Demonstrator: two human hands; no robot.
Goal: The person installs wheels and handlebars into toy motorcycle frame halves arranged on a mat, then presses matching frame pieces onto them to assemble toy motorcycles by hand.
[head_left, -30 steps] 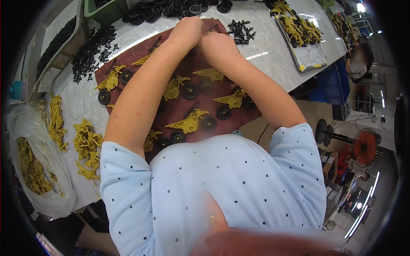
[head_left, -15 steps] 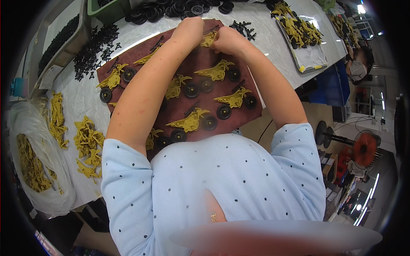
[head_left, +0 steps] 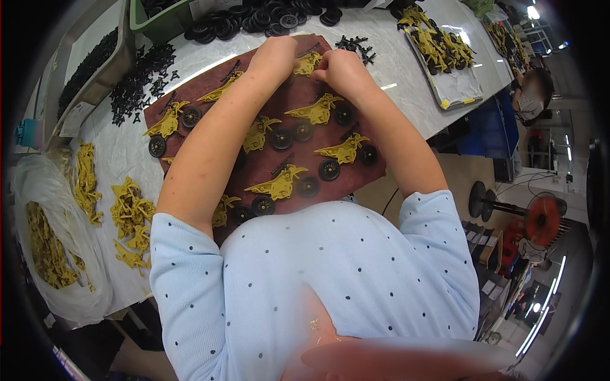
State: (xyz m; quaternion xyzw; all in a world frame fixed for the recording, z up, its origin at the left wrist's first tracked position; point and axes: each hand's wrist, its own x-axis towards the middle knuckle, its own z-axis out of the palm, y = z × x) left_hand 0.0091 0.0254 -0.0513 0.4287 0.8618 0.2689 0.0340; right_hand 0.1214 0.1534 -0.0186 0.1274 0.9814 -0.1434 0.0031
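At the far edge of a dark red mat (head_left: 330, 181), a yellow toy motorcycle body (head_left: 307, 63) lies between my two hands. My left hand (head_left: 277, 56) is curled at its left side, fingertips mostly hidden. My right hand (head_left: 343, 68) is closed at its right side, thumb and forefinger bent inward; whatever they hold is hidden. Nearer me on the mat are more yellow bodies, such as one yellow body (head_left: 276, 183), with black wheels (head_left: 329, 169) beside them. Thin black parts (head_left: 283, 164) lie alongside several bodies.
Loose black wheels (head_left: 260, 20) are heaped behind the mat, beside a green bin (head_left: 162, 19). Small black parts (head_left: 143, 79) spread at left near a grey crate (head_left: 95, 82). Yellow pieces (head_left: 131, 213) and a plastic bag (head_left: 60, 254) lie nearer left. A tray (head_left: 454, 89) of yellow-black toys stands right.
Both hands have shifted slightly downward in the picture and stay beside the same yellow body. The mat and its parts appear a little further left, as the view has moved slightly.
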